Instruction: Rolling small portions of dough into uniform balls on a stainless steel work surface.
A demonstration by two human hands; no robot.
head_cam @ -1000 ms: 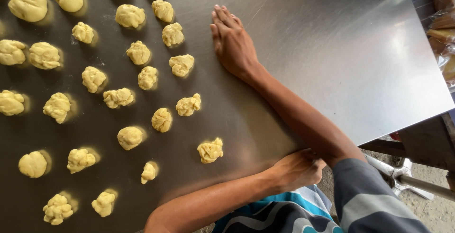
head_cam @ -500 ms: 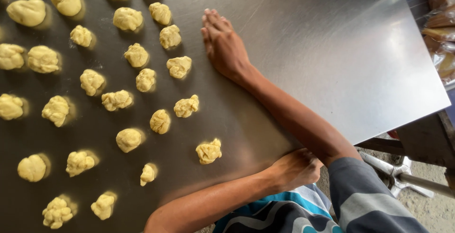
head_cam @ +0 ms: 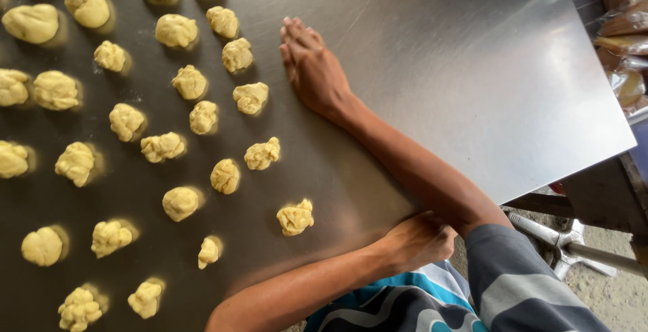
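Right hand (head_cam: 314, 69), open and flat on the worktop (head_cam: 472, 69), has slid left toward the dough lumps (head_cam: 250, 97); left hand (head_cam: 415, 241) stays clenched at the near edge.

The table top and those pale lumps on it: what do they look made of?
Table top: apparently stainless steel, brushed finish, going by its grey sheen, fine streaks and soft reflections. Dough lumps: seemingly soft raw dough, pale yellow and matte, with knobbly, pinched surfaces. The right hand lies flat on the bare metal; the left hand is at the near edge.
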